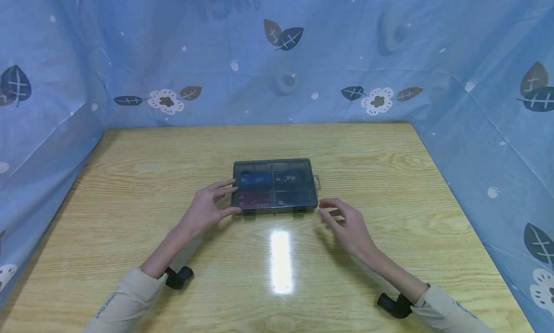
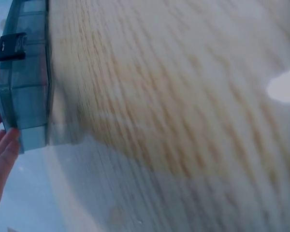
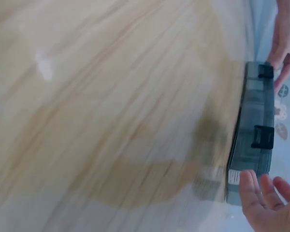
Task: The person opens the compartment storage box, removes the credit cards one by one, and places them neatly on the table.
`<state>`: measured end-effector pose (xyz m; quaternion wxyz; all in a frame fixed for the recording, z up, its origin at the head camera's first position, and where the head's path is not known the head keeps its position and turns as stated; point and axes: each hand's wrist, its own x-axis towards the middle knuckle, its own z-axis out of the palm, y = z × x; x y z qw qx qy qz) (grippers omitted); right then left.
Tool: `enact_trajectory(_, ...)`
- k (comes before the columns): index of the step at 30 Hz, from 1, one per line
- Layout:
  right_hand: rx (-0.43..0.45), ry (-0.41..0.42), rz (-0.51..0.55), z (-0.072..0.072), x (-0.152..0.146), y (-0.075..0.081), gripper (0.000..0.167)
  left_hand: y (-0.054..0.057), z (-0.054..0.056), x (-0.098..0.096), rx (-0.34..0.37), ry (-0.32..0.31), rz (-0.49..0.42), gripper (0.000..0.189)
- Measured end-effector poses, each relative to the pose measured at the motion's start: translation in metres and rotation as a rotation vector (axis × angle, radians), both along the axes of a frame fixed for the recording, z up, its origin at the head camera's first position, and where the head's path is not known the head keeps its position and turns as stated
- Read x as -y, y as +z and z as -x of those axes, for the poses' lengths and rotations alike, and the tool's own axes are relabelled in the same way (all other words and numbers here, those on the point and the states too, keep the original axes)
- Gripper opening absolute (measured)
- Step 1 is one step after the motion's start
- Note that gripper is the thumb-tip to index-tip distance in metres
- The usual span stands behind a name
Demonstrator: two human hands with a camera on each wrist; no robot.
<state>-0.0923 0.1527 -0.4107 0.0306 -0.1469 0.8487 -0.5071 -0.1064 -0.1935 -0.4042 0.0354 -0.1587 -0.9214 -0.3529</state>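
A flat, see-through dark plastic compartment box (image 1: pixel 294 185) lies on the wooden table with its lid down. Blue, black and reddish cards show through the lid, two with "Vip" lettering. Along its front side sit two black latches (image 3: pixel 263 137). My left hand (image 1: pixel 204 207) is at the box's left end, fingertips over the left edge and thumb by the front left corner. At the front right corner, my right hand (image 1: pixel 349 225) has loosely bent fingers with nothing between them. In the right wrist view its fingertips (image 3: pixel 247 181) are right beside a small white label.
The wooden table (image 1: pixel 151 160) has a bright light reflection in front of the box. Blue patterned cloth (image 1: pixel 324 44) hangs behind and on both sides. A clear hanging tab (image 1: pixel 317 182) sticks out from the box's right end. Black wrist devices (image 1: pixel 178 277) are at both sleeves.
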Motion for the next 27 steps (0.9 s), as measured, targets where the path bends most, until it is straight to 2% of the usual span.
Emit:
enact_trajectory(4,0.257,0.005,0.157,0.002,0.002,0.003,0.040,-0.001,0.000,0.000,0.020,-0.012,-0.048,0.054)
enact_trajectory(8,0.511,0.030,0.302,0.005,0.005,0.005,0.045,-0.002,0.000,0.000,0.002,-0.024,-0.055,0.051)
enact_trajectory(13,0.732,0.111,0.417,0.007,0.008,0.003,0.046,-0.004,-0.001,0.001,-0.041,-0.046,-0.059,0.046)
enact_trajectory(19,0.920,0.140,0.518,0.012,0.013,-0.002,0.049,-0.007,-0.001,0.002,-0.042,-0.058,-0.066,0.045)
enact_trajectory(27,1.067,0.138,0.635,0.020,0.021,-0.003,0.053,-0.006,-0.001,0.002,-0.023,-0.053,-0.078,0.046)
